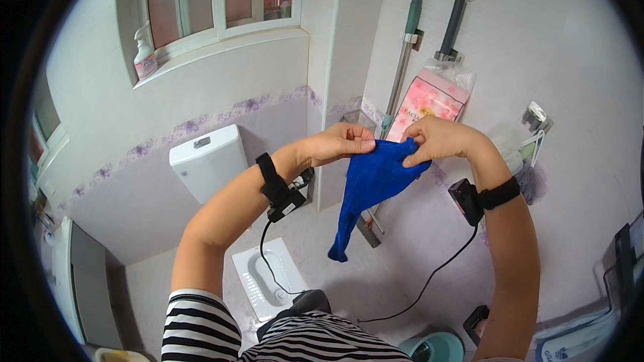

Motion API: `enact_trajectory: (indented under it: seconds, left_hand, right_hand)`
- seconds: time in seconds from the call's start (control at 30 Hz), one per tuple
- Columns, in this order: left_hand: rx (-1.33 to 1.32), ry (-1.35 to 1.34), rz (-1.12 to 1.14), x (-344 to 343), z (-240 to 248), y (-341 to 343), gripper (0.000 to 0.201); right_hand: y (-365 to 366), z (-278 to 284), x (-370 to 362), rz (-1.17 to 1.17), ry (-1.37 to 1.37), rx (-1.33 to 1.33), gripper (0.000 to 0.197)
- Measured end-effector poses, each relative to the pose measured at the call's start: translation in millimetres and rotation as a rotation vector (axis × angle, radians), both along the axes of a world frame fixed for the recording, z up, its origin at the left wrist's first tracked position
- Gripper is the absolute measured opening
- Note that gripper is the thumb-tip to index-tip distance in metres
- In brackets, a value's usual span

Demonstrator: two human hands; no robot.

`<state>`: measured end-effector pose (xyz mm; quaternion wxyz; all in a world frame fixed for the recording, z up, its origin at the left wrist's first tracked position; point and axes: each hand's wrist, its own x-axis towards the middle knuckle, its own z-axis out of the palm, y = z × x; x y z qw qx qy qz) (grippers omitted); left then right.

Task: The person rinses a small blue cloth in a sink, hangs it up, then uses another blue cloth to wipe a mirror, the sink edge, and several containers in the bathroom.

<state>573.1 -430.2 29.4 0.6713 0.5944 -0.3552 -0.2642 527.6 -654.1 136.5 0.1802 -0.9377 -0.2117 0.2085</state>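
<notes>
A bright blue cloth (373, 179) hangs in the air in front of me, held by its upper edge. My left hand (337, 145) pinches the upper left corner between thumb and fingers. On the upper right side, my right hand (443, 141) grips the fabric the same way. Between the two hands the cloth is stretched, and its lower end narrows to a twisted tip that dangles at the lower left. Black straps with small devices are around both my wrists.
A squat toilet (270, 275) is set in the floor below, with a white cistern (209, 161) on the wall. Mop poles (401, 70) and a pink tissue pack (429, 102) hang on the far wall. A spray bottle (144, 57) stands on the windowsill; a teal bucket (448, 347) sits lower right.
</notes>
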Motion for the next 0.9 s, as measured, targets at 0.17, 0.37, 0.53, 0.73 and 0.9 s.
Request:
enact_trajectory:
  seconds: [0.17,0.37,0.53,0.73,0.9]
  left_hand:
    - [0.003,-0.017,0.049,22,26,-2,0.034]
    - [-0.096,-0.131,0.076,80,61,-20,0.032]
    - [-0.196,-0.174,0.037,150,102,-46,0.033]
    - [-0.321,-0.226,0.006,241,180,-104,0.033]
    - [-0.357,-0.265,0.206,300,228,-161,0.031]
  right_hand:
    - [-17,-1,20,0.042,0.421,0.902,0.038]
    - [-50,16,65,-0.088,0.476,1.004,0.034]
    - [-51,76,94,-0.215,0.143,1.211,0.031]
    - [-75,148,163,-0.349,-0.375,1.041,0.033]
    - [-97,184,216,-0.48,-0.777,0.826,0.028]
